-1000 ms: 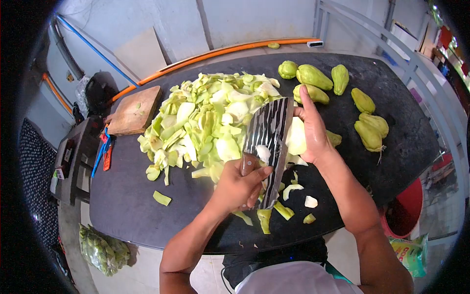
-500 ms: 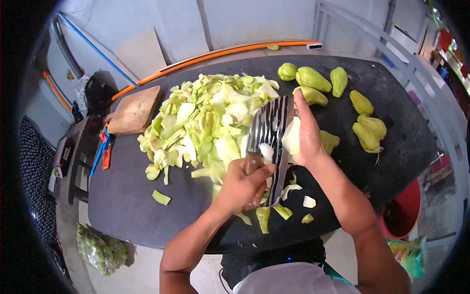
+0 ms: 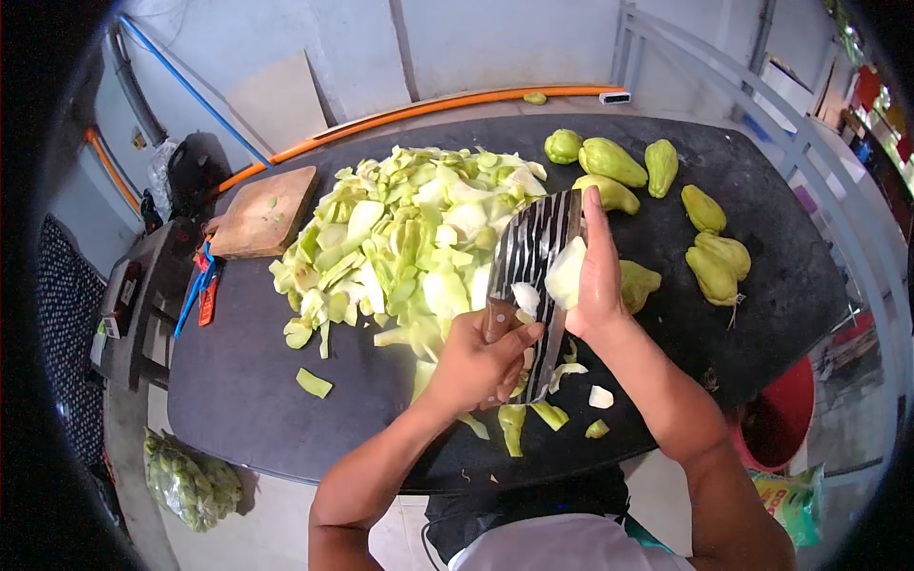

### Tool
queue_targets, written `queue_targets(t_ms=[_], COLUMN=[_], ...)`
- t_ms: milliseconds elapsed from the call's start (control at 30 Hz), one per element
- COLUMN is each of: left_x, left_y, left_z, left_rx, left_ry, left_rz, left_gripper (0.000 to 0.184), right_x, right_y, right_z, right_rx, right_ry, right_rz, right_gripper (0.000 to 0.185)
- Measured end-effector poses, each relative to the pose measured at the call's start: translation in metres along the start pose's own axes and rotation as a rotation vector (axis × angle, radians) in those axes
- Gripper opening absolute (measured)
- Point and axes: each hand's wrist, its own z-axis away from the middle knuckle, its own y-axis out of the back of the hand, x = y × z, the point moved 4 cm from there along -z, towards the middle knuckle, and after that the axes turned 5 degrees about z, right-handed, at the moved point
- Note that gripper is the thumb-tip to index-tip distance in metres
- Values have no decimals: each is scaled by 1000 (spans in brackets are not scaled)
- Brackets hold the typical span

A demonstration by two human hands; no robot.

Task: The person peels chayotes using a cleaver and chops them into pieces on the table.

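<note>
My left hand (image 3: 474, 364) is closed around the brown wooden handle of a wide cleaver (image 3: 519, 249), whose blade carries black and silver stripes. A small white chip (image 3: 525, 299) clings to the blade. In my right hand (image 3: 600, 276) sits a pale peeled chayote (image 3: 566, 274), partly hidden by the palm and right beside the cleaver's edge. A large heap of cut chayote pieces and peel (image 3: 400, 238) lies left of the blade. Below the cleaver are several loose peel strips (image 3: 511, 428) and a white scrap (image 3: 601, 397).
Several whole green chayotes (image 3: 612, 162) lie on the dark table (image 3: 248, 400) at the back right. A wooden board (image 3: 264, 211) rests at the left edge. A red bin (image 3: 776, 423) stands at lower right, a plastic bag of greens (image 3: 190, 481) on the floor at left.
The peeled chayote has turned slightly in my right hand and shows more of its pale face. The cleaver has barely shifted, and the whole view has moved a little.
</note>
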Motion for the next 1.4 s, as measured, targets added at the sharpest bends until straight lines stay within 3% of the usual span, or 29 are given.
queue_targets(t_ms=[200,300,367,433,500,567,633,733,800,933,1000,1100,1267,1333,1400], left_x=[14,18,16,27,14,13,8,6,7,7,6,4,2,1,-1], left_y=[-1,16,18,2,-10,-19,-22,-23,-23,-21,-22,-22,-23,-23,-22], left_z=[6,3,9,23,25,25,26,27,27,27,26,25,22,22,20], left_rx=[111,186,299,208,147,143,129,114,104,80,74,76,104,120,136], left_ry=[-129,-330,-405,-698,-661,-805,-786,-800,-799,-763,-751,-742,-724,-723,-725], left_rz=[-15,-94,-68,-637,-936,-996,-1025,-1025,-1023,-1057,-1084,-1122,-1134,-1129,-1126], left_gripper=[21,20,18,12,52,58,59,60,61,61,61,61,62,61,60], right_x=[1,-6,-1,0,7,8,14,13,11,13,11,14,17,18,21], right_y=[2,13,14,11,14,14,28,26,26,57,48,31,35,27,16], right_z=[-5,1,1,7,6,16,4,3,2,-13,-8,3,6,11,19], right_rx=[59,-272,-55,55,35,-73,-266,-150,-216,-504,-518,-304,-211,-178,-157], right_ry=[-78,-215,-167,-101,64,225,310,311,287,333,353,335,432,351,138], right_rz=[-49,-63,-75,-86,-73,12,-72,-179,-336,-281,-323,-294,-154,-186,-324], right_gripper=[66,74,75,73,75,77,70,79,82,56,58,78,67,63,61])
